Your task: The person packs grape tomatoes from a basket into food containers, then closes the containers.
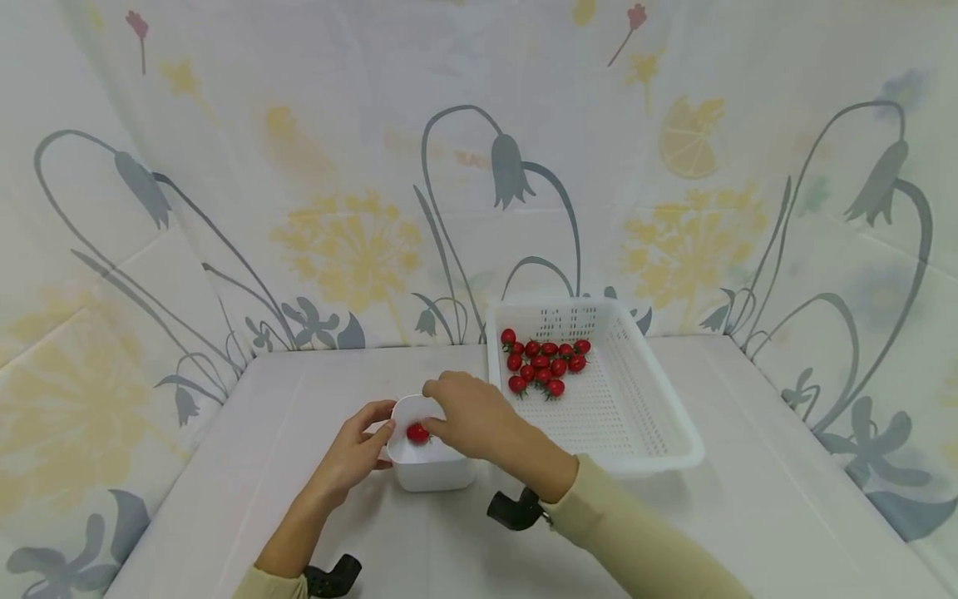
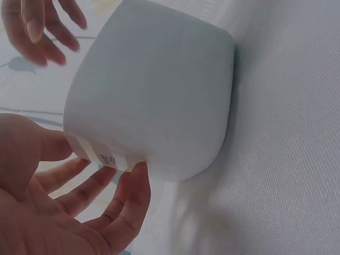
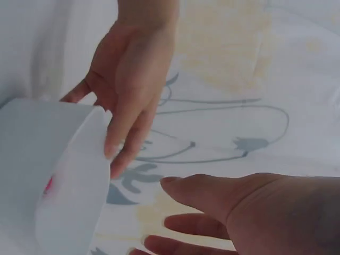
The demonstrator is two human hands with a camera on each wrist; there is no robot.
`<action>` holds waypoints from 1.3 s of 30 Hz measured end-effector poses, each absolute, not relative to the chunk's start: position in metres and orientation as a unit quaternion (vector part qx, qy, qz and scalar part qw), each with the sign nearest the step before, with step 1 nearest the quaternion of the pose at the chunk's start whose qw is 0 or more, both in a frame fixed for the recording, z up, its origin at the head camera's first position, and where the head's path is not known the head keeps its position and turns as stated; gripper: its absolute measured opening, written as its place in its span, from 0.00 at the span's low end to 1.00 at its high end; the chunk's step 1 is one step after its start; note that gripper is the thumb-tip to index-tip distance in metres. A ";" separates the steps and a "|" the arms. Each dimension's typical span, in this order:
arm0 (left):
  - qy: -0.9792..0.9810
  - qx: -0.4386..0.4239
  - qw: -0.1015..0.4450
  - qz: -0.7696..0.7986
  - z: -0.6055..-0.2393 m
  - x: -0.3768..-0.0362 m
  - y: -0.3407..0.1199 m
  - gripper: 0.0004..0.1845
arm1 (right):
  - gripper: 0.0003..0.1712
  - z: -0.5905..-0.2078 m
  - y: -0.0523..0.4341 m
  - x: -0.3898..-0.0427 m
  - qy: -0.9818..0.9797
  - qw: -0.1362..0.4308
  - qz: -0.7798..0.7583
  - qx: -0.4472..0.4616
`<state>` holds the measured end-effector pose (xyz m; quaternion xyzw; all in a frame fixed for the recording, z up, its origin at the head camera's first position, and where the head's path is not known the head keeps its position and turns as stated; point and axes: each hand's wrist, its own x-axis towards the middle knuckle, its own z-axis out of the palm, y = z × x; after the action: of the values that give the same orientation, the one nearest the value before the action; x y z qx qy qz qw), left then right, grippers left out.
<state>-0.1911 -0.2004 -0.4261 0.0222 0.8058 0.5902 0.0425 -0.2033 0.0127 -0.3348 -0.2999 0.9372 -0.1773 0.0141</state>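
A small white square container [image 1: 434,476] stands on the table in front of me, with a red cherry tomato [image 1: 417,433] inside it. My left hand [image 1: 358,445] grips the container's left side, its thumb at the rim; in the left wrist view its fingertips press near a printed label [image 2: 106,159]. My right hand [image 1: 475,416] is over the container's far right rim. The right wrist view shows the thumb and fingers of that hand [image 3: 223,212] apart with nothing between them, and a bit of red through the container's opening.
To the right is a large white perforated basket [image 1: 629,399], with several cherry tomatoes [image 1: 540,362] grouped in its far left part. Behind the table [image 1: 314,391] hangs a flower-patterned cloth [image 1: 344,166]. Black wrist mounts [image 1: 516,509] stick out under both sleeves.
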 end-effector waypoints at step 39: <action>0.815 0.003 0.033 0.578 -0.432 -0.193 -0.200 0.20 | 0.25 -0.368 0.182 -0.332 0.900 0.116 -0.324 -0.266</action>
<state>-0.1934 -0.1999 -0.4317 0.0031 0.8152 0.5782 0.0326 -0.3316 0.1824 -0.3682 -0.2662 0.9002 -0.3244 0.1160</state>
